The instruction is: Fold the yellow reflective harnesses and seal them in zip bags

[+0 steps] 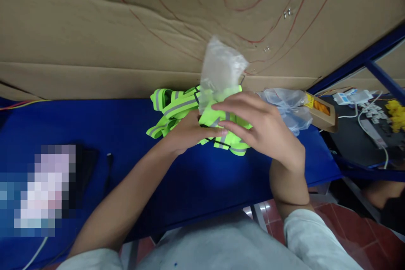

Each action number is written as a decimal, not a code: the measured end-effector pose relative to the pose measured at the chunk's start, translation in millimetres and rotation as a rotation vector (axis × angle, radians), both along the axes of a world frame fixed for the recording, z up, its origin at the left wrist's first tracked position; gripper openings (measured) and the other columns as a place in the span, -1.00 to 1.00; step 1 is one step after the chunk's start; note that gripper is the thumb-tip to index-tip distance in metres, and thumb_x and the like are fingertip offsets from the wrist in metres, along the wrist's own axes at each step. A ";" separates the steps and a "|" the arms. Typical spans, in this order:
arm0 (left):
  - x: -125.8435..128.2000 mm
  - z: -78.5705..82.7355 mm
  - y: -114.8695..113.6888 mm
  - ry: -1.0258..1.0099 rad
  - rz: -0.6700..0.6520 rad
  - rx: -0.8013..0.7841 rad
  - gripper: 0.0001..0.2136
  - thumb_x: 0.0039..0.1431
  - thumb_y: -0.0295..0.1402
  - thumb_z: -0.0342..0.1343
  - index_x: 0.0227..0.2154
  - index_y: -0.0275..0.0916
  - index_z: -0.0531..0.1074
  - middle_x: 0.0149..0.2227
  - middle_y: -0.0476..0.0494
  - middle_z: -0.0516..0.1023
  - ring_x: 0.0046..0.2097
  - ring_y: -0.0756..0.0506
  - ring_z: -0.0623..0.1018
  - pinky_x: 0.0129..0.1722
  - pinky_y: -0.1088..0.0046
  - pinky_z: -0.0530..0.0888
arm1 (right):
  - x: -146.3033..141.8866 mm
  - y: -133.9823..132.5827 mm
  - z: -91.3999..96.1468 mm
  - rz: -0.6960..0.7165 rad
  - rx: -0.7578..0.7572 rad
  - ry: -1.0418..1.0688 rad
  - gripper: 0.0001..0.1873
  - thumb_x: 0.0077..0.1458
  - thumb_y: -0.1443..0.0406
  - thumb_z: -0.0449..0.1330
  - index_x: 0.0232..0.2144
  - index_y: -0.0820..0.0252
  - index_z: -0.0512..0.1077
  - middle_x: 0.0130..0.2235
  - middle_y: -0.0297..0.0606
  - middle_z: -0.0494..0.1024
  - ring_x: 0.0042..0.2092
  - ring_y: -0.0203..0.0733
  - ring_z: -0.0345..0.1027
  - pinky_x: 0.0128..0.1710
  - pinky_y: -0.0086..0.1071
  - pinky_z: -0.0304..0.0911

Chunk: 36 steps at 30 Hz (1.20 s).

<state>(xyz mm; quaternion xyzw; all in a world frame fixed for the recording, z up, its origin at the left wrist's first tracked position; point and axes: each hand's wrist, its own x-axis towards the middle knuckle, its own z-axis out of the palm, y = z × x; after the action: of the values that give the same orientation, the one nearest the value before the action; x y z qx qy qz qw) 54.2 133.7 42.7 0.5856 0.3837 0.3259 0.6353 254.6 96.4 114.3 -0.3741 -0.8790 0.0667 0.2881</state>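
Observation:
A folded fluorescent yellow-green reflective strap with a grey stripe is between my hands, its upper part overlapped by a clear plastic bag that stands up above it. My left hand grips the strap from the left, thumb stretched along its front; the other fingers are mostly hidden. From the right, my right hand closes on the same strap with curved fingers and thumb. More reflective straps with black edging lie in a pile behind and under my hands.
The blue tabletop meets a cardboard wall. Crumpled clear bags and an open cardboard box sit at right, beside a blue metal frame. A cable plug and a pixelated object lie left.

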 end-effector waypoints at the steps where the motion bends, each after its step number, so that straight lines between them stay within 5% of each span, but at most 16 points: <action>1: -2.2 2.8 1.1 -0.050 0.035 -0.016 -0.49 -0.07 -0.28 0.50 0.00 -0.22 0.60 0.02 -0.19 0.67 0.10 -0.32 0.61 0.12 0.15 0.53 | 2.6 1.9 1.0 -0.029 0.015 0.026 -0.72 0.40 0.20 0.17 0.07 0.14 0.53 0.00 -0.12 0.60 0.05 -0.03 0.49 0.09 -0.17 0.37; 7: -15.8 14.6 5.3 -0.191 0.070 -0.037 -0.48 -0.13 -0.39 0.53 -0.02 -0.18 0.61 0.00 -0.15 0.69 0.04 -0.25 0.64 0.04 0.25 0.59 | 14.6 18.3 0.7 -0.049 -0.147 0.093 -0.66 0.41 0.11 0.14 0.12 0.07 0.47 0.05 -0.16 0.59 0.05 -0.10 0.49 0.09 -0.25 0.37; 18: -23.7 16.0 10.1 -0.188 0.143 -0.087 -0.49 -0.24 -0.38 0.58 -0.13 -0.25 0.64 -0.11 -0.18 0.71 -0.08 -0.26 0.68 -0.02 0.21 0.63 | 18.0 31.9 -9.8 -0.023 -0.233 0.289 -0.78 0.31 0.10 0.28 -0.20 0.13 0.53 -0.22 -0.28 0.62 -0.19 -0.22 0.47 -0.09 -0.34 0.38; 23: -20.9 18.3 9.1 -0.286 0.179 -0.155 -0.50 -0.26 -0.35 0.60 -0.17 -0.27 0.63 -0.18 -0.18 0.72 -0.08 -0.27 0.70 0.02 0.19 0.63 | 20.9 33.9 -11.9 0.003 -0.210 0.381 -0.78 0.32 0.11 0.26 -0.15 0.12 0.54 -0.18 -0.27 0.61 -0.14 -0.22 0.48 -0.05 -0.33 0.39; 27: -19.5 17.4 9.0 -0.393 0.159 -0.182 -0.46 -0.27 -0.29 0.61 -0.15 -0.25 0.61 -0.15 -0.22 0.72 -0.05 -0.32 0.70 0.04 0.12 0.64 | 16.4 35.4 -17.0 0.129 -0.415 0.483 -0.58 0.25 0.05 0.32 0.08 0.06 0.46 0.04 -0.21 0.55 -0.02 -0.18 0.47 -0.03 -0.31 0.45; 32: -20.1 22.5 6.1 -0.426 0.242 -0.056 -0.46 -0.20 -0.33 0.58 -0.08 -0.19 0.59 -0.05 -0.16 0.71 0.12 -0.31 0.63 0.20 0.13 0.56 | -5.6 26.3 -18.6 0.037 -0.474 0.712 -0.58 0.24 0.02 0.32 0.05 0.01 0.39 0.11 -0.23 0.49 -0.02 -0.21 0.49 -0.08 -0.34 0.49; 36: -25.5 23.1 5.7 -0.469 0.180 -0.092 -0.46 -0.17 -0.33 0.56 -0.05 -0.17 0.58 -0.01 -0.15 0.70 0.15 -0.33 0.61 0.20 0.10 0.55 | -12.9 18.9 -15.1 -0.036 -0.495 0.735 -0.55 0.28 -0.02 0.26 0.10 0.01 0.44 0.08 -0.22 0.55 0.06 -0.14 0.49 0.05 -0.26 0.47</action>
<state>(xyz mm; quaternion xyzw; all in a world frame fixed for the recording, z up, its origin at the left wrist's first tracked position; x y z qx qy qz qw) 28.7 139.4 65.8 0.4281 0.2907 0.4902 0.7013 241.7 115.3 99.3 -0.3986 -0.6690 0.3987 0.4844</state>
